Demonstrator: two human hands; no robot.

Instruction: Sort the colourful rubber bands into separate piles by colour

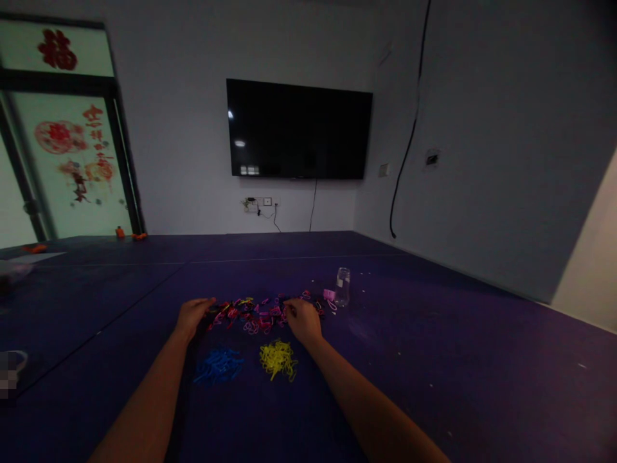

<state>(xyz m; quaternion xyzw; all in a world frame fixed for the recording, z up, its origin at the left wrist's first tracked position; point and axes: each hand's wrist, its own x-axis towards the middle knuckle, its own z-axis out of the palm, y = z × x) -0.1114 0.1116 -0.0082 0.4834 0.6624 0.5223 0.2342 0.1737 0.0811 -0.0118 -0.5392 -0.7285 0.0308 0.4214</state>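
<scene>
A mixed heap of small elastic bands (260,316), mostly red, pink and dark with a few yellow ones, spreads across the purple surface between my hands. My left hand (191,316) lies at the heap's left end, its fingers stretched out over the edge bands. At the right end, my right hand (303,320) has its fingers curled down and drawn together among the bands; what they pinch is too small to make out. Nearer to me are a pile of blue bands (219,366) on the left and a pile of yellow bands (278,359) on the right.
Just beyond my right hand stands a clear bottle (342,287), with a pink piece (329,294) beside it. White specks dot the purple surface (385,360). A dark television (299,132) hangs on the far wall, and a black cable (407,154) hangs at the right.
</scene>
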